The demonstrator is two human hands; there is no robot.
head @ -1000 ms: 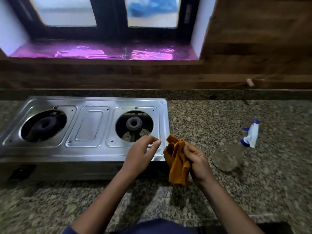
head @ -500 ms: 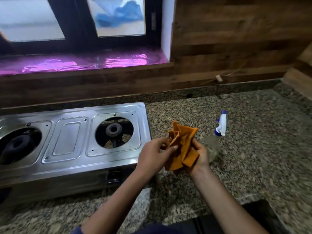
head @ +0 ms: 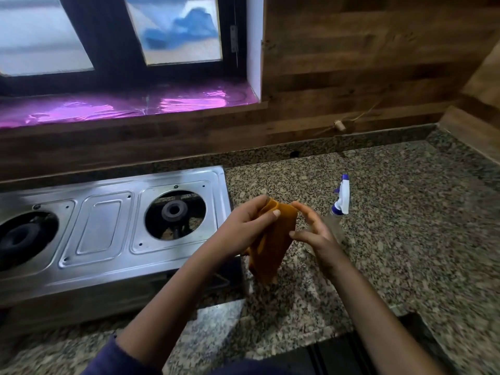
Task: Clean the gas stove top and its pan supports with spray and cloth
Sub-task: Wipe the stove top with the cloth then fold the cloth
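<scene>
Where the granite table (head: 392, 239) meets the wood-panelled wall, a steel gas stove (head: 108, 226) sits at far left, both burner wells bare with no pan supports mounted. Just right of its corner, the left hand (head: 244, 230) is closed around the top of an orange cloth (head: 270, 247), which hangs down above the table; the right hand (head: 315, 231) touches the cloth's other edge, fingers loosely spread. Just beyond the right hand, a spray bottle (head: 341, 197) lies on the table, its white-and-blue head pointing toward the wall.
</scene>
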